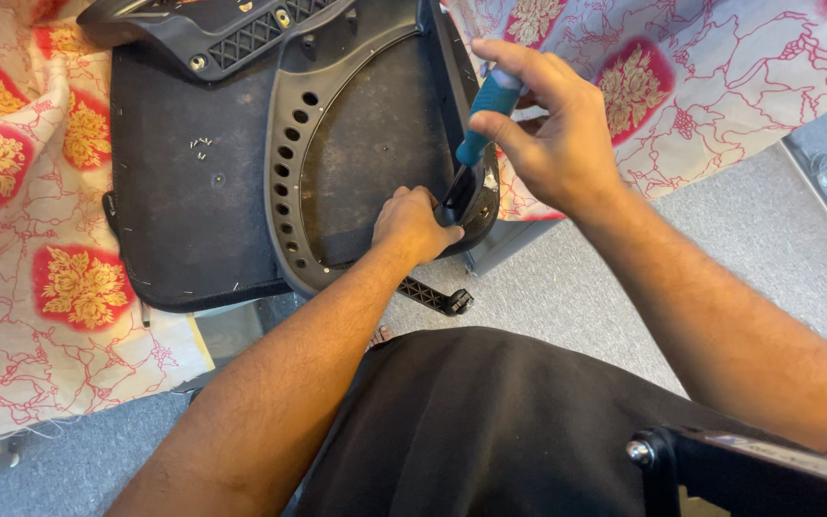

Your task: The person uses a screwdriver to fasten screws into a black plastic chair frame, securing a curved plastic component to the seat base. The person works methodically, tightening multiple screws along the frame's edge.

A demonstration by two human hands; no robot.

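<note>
1. Red-and-gold flowered cloth [40, 220] covers the surface at the left; one dark seat pad [184, 182] lies on it, with a few small loose screws [201, 146] scattered on the pad.
2. One black plastic frame [284, 163] with a row of round holes curves over the pad, its long axis running up and down the view.
3. One left hand [412, 225], fist curled shut, presses on the frame's lower edge, forearm reaching up from lower left.
4. One teal-handled screwdriver [485, 110] stands steeply, tip down onto the frame's lower right corner, handle tilting up and right.
5. One right hand [552, 129] is clamped around the handle, wrist bent, forearm from the right.
</note>
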